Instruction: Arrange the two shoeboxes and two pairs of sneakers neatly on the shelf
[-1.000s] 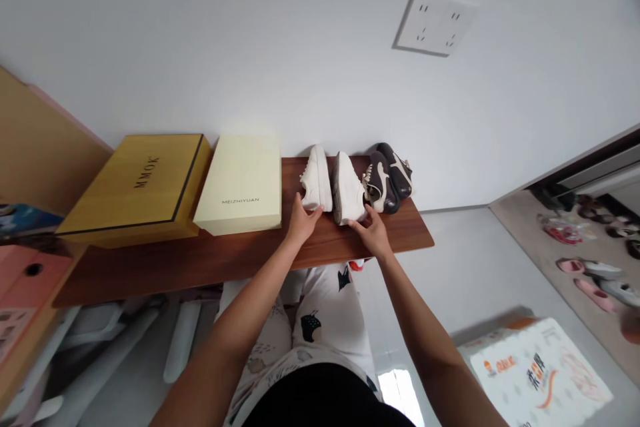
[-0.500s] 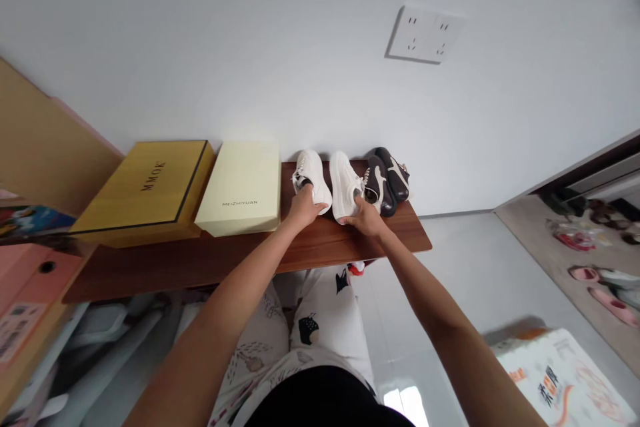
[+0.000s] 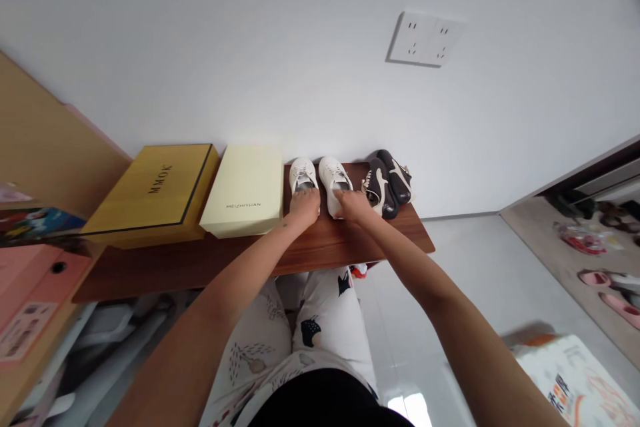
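Two white sneakers stand upright on the brown wooden shelf, toes toward the wall, a narrow gap between them. My left hand is closed on the heel of the left white sneaker. On the right white sneaker, my right hand grips the heel, thumb at the opening. Just right of that hand lies a pair of dark brown sneakers with cream trim, tipped on their sides and leaning together. A pale yellow box marked MEIZHIYUAN sits left of the white pair.
A gold MMOK box lies farther left on the shelf. Pink boxes are stacked at the left edge. The wall behind carries a socket plate. On the floor at right are a white package and pink slippers.
Both white sneakers have turned from lying tilted to standing upright, with their toes toward the wall. The right one has shifted slightly left. The dark sneakers stay in place.
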Demonstrator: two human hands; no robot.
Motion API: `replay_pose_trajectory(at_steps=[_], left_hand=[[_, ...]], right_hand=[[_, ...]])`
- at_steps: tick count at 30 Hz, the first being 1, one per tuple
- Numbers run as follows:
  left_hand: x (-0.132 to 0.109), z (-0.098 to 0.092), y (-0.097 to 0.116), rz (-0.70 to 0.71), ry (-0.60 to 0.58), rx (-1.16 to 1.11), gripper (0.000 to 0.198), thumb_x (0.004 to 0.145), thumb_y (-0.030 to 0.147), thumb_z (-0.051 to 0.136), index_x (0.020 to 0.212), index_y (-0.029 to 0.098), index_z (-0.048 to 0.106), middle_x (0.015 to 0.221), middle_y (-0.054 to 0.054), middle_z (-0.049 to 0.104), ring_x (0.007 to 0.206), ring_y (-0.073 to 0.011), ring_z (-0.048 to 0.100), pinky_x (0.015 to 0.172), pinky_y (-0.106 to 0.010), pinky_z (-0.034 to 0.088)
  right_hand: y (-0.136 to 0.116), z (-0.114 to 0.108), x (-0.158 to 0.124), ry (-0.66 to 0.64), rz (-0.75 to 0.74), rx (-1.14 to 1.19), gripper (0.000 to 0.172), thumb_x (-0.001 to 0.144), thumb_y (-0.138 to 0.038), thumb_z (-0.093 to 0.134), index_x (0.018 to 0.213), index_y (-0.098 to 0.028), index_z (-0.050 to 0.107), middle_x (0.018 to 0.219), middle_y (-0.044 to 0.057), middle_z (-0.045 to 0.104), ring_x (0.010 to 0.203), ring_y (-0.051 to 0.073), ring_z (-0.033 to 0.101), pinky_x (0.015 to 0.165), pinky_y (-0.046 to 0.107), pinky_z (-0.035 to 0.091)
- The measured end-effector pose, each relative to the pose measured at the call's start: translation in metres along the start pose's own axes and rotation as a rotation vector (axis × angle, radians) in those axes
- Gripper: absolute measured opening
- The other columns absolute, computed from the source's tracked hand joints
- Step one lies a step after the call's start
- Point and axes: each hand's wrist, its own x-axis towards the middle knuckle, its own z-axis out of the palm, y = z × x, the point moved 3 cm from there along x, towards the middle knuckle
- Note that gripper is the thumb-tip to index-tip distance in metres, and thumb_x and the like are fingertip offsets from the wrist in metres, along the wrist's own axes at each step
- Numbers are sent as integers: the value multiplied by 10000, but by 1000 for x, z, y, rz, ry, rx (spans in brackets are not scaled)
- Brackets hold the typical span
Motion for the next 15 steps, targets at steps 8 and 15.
replay_pose_trajectory(at_steps=[8,15], left_hand=[[7,7,0,6,7,25,404,856,195,651,1227,81,543,1171,-211,659,1170,-323,617,1011,-396,422],[9,12,-4,-19,-2,26,401,827,149,644,1211,63,566,1160,-224,656,1166,-338,617,1001,-404,428]], right_hand=[[-8,6,15,-16,-14,-19,503,814,-355,733,1235,-182,521,1226,173,699,1119,290,673,903,350,464],[-11,8,19,-23,-15,-20,527,809,-366,735,1244,-165,515,1207,185,702,1104,299,676,914,364,460]])
